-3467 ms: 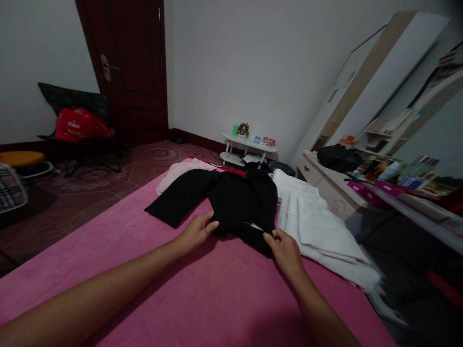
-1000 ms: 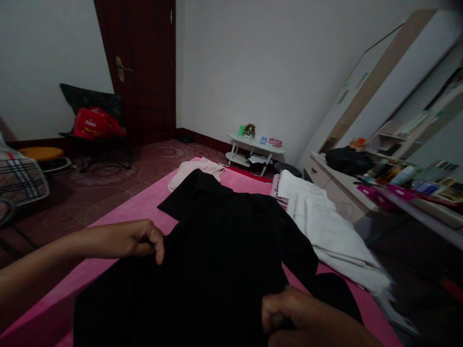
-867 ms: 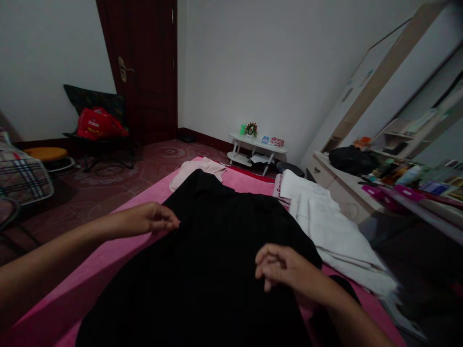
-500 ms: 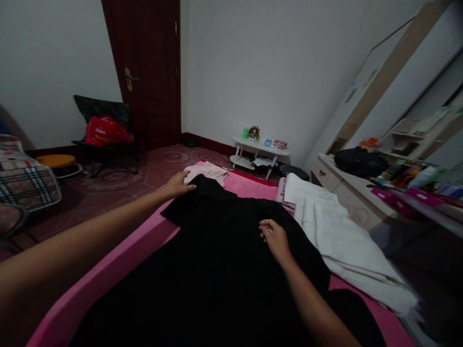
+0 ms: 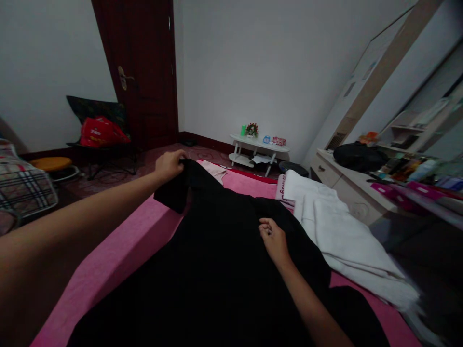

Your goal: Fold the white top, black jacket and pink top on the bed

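A black short-sleeved garment, most likely a shirt (image 5: 217, 260), lies spread over a pink-covered bed (image 5: 108, 270). At its far left my left hand (image 5: 170, 165) grips the edge of a sleeve and holds it raised, so the cloth hangs down from the fingers. My right hand (image 5: 274, 239) rests on the middle of the black cloth with its fingers curled in; whether it pinches any fabric is hidden. Folded white cloth (image 5: 343, 231) lies right of the garment. Behind the raised sleeve a pale pink cloth (image 5: 214, 170) is partly visible.
A small white table (image 5: 258, 143) with a flower pot stands by the far wall. On the right is a dresser (image 5: 333, 173) bearing a black bag (image 5: 360, 156) and bottles. A folding chair with a red bag (image 5: 103, 132) and a yellow stool (image 5: 52, 164) stand left.
My left hand has closed on the sleeve edge and lifted it up and slightly left. The right hand stays almost in place, fingers still curled.
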`<state>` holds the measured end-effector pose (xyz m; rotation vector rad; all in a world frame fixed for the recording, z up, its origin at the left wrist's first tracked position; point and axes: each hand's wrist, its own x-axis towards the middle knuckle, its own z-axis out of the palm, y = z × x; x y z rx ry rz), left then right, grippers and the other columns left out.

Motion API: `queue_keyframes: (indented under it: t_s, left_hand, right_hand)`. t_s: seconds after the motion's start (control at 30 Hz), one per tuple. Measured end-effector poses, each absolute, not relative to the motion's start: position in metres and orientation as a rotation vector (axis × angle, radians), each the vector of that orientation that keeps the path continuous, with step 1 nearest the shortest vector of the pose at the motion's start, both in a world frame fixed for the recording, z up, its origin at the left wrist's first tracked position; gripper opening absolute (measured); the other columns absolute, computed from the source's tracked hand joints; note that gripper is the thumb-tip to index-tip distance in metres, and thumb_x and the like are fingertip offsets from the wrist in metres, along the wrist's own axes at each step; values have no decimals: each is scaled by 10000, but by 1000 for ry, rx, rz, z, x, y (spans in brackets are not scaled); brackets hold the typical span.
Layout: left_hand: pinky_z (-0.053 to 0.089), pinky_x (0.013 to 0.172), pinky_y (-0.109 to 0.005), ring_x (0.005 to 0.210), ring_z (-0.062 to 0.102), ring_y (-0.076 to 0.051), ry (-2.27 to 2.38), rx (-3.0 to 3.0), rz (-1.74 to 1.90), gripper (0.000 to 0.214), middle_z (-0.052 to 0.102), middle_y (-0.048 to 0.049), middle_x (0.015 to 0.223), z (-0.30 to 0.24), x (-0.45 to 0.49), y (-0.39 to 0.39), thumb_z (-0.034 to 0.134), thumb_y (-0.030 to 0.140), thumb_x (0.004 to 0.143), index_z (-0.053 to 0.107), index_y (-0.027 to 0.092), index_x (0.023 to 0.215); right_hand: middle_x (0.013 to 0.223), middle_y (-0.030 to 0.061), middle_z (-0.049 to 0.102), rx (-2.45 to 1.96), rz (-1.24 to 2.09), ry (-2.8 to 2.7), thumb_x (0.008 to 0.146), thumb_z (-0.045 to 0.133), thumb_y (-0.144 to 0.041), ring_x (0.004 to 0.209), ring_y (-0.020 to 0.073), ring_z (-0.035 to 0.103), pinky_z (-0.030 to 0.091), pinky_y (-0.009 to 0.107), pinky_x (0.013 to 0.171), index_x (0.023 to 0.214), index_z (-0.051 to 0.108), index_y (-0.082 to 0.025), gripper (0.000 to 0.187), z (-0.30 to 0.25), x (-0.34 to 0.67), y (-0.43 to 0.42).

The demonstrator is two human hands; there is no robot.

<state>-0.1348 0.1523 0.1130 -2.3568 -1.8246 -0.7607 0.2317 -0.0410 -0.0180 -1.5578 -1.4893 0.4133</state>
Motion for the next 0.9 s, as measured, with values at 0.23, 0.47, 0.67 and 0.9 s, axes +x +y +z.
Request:
queue_keyframes:
  t_s: [0.23,0.47,0.67,0.9]
  left_hand:
    - [393,920,-422,1134,518,-314,-1584,-2273,-382,413,586,-156,1195,103,-111,148,483,104,753,675,176,1111]
    - [364,950,-387,1128,549,-282,-1475,-2501,-229,373,638,-135,1168,97,-49,154,442,242,857,661,188,1154]
    - [348,968,-473,1117,575,-331,-1604,-2583,44,499,644,-191,1177,72,-29,156,543,406,848,551,167,1286]
    - [459,867,-408,1120,577,-357,-1662,-2672,266,605,613,-194,1237,69,-33,162,722,465,692,602,185,1215]
  right_hand:
    - [681,-6,641,-1637,535,-1400,745,531,-236,572,129,618,495,244,575,919,624,-166,209,-11,229,-32]
    - [763,31,652,-1644,569,-1160,727,563,-154,614,129,666,497,183,476,860,620,-148,145,22,258,28]
    - [615,-28,644,-1767,501,-967,583,667,-28,350,99,526,411,190,340,1125,547,-159,570,17,294,51]
    - [425,-96,508,-1724,505,-858,572,760,-183,306,100,474,442,226,331,859,622,-156,319,9,305,43]
